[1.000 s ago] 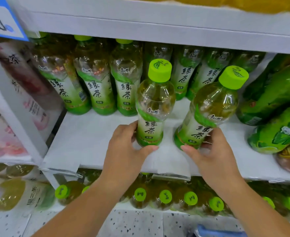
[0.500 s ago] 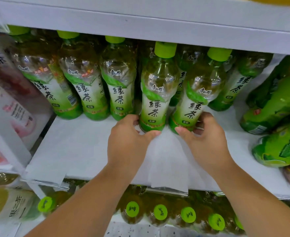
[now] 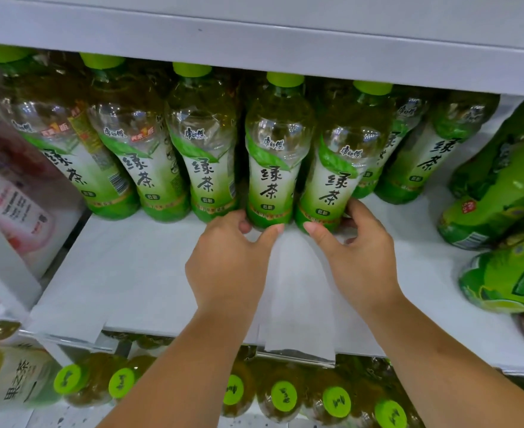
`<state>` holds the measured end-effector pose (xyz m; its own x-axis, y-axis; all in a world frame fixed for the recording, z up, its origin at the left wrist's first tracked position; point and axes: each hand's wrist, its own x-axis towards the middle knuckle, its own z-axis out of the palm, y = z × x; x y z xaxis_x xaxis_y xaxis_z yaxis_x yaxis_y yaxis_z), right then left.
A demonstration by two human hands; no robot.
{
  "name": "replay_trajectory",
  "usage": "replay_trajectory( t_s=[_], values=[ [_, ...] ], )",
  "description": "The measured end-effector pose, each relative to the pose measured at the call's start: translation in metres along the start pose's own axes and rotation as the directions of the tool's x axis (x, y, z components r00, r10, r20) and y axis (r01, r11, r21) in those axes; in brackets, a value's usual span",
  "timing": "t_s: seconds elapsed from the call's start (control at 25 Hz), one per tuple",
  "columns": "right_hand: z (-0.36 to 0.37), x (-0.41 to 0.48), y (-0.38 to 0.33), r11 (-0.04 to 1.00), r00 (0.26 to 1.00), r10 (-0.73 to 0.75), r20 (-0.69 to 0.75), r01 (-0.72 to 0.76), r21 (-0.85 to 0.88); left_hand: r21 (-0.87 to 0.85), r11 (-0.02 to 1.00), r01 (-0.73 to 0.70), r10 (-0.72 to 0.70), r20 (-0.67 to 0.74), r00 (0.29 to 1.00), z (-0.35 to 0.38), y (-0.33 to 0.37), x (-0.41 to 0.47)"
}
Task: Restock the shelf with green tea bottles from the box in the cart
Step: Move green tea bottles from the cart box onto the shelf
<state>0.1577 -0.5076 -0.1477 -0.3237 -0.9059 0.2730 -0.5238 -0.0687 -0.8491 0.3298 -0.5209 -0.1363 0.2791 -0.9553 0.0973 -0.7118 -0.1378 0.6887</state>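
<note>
Ok so, left hand (image 3: pixel 230 264) grip clamped on base of clear plastic green-label tea bottle (image 3: pixel 270 168), right hand (image 3: pixel 358 257) same on neighbouring lime-capped bottle (image 3: pixel 336 180). Both standing on white shelf (image 3: pixel 131 273), in line with row (image 3: pixel 200 156). Tip: push low, keep upright, labels forward.

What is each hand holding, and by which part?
Left hand grips a green tea bottle by its base; right hand grips the neighbouring bottle by its base.
</note>
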Motion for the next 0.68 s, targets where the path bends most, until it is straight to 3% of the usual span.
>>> replay_trajectory(
  t_s=[0.68],
  values=[
    [-0.0001,0.0015,0.0027,0.968,0.992,0.057,0.11,-0.028,-0.249,-0.013,1.0,-0.001,0.001,0.01,1.0,0.0005,0.0008,-0.0026]
  ],
)
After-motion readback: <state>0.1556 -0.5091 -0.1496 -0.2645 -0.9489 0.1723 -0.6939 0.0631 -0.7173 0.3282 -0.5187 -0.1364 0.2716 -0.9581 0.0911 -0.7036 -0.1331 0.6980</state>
